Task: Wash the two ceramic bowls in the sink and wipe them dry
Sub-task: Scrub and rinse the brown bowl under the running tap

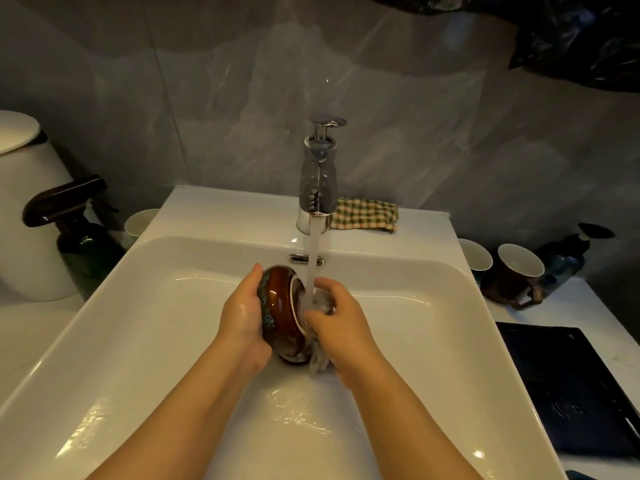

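1. Behind the basin, a wall (207, 98) of grey, marble-veined tiles is seen. Below it a white sink (138, 341) is set beside a pale counter (595, 306).
2. At the far left, a large white rounded vessel (24, 209) is stood, with a dark spray bottle (79, 230) just beside it. A white cup (140, 221) is placed near the sink's far left corner. Their contents cannot be told.
3. Over the middle of the sink, a bowl (280, 306) is held on its side with its mouth turned right. It is gripped by the left hand (244, 313), whose fingers and thumb are curled round its base and outer wall.
4. A stream of water (313, 258) is poured from the chrome tap (317, 181) onto the bowl's mouth.
5. A wet grey rag (320, 362) is clutched in the curled fingers of the right hand (341, 323) and pressed at the bowl's mouth. One end is left hanging.
6. On the far rim, just right of the tap, a checked cloth (365, 214) is laid.
7. Farther right, a pale cup (476, 259) and a dark mug (517, 271) are stood with white insides shown. A dark pump bottle (571, 258) is stood behind them, and a flat black mat (568, 386) is laid nearer.
8. The bowl is glazed glossy brown with a blue-speckled band. The sink is smooth and round-cornered, and its floor is wetted.
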